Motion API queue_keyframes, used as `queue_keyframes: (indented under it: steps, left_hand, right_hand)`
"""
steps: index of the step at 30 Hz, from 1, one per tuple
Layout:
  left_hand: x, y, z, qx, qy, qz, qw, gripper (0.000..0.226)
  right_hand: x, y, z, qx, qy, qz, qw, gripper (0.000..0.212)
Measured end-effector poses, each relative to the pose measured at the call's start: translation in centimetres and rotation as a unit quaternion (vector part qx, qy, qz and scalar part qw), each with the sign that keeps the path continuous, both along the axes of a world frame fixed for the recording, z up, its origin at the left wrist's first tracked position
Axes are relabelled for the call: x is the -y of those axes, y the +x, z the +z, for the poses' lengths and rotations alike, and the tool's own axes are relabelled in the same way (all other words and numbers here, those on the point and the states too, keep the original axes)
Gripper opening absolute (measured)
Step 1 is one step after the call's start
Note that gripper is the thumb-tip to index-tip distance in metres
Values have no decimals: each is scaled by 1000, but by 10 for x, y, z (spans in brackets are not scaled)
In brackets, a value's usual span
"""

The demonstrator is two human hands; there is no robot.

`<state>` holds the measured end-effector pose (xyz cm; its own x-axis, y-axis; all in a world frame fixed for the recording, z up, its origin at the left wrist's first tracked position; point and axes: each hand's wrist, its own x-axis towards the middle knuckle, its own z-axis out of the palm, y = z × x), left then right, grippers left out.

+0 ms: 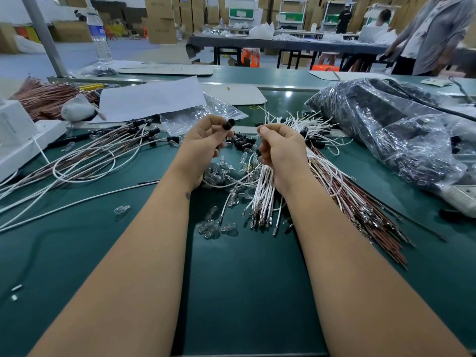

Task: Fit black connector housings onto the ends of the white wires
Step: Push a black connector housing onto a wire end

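Left hand [203, 140] pinches black connector housing [228, 124] at fingertips, raised clear for mating. Right hand [279, 148], just right of housing, fingers curled round bundle of white wires [262, 194], thumb and forefinger pressed together (wire end there too small to see). Loose housings [243, 143] lie on tabletop [244, 292] just below held housing, within reach.

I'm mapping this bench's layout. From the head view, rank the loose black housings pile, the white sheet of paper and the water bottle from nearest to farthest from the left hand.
1. Loose black housings pile: just right of the left hand, between both hands.
2. White sheet of paper: behind the hand, up and left.
3. Water bottle: far left rear, at the bench's back edge.
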<state>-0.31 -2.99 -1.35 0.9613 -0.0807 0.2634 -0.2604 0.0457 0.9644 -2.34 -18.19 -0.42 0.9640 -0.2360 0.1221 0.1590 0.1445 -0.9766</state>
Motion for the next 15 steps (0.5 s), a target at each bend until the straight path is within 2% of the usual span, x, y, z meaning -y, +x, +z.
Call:
queue_keyframes:
  steps: [4,8,12,15]
  left_hand:
    - [-1,-4,4,8,-38,-29,999,19]
    - [-1,-8,7,15,-56,-50,997,2]
    - [-1,-8,8,13,-79,-48,996,12]
    - [-1,-6,7,10,-23,11,1000,14]
  right_hand:
    - [0,0,0,-1,5,8,1000,12]
    - [0,0,1,-4,22,15,1000,14]
    - [0,-1,2,4,15,20,1000,15]
    - [0,-1,2,15,23,23,999,12]
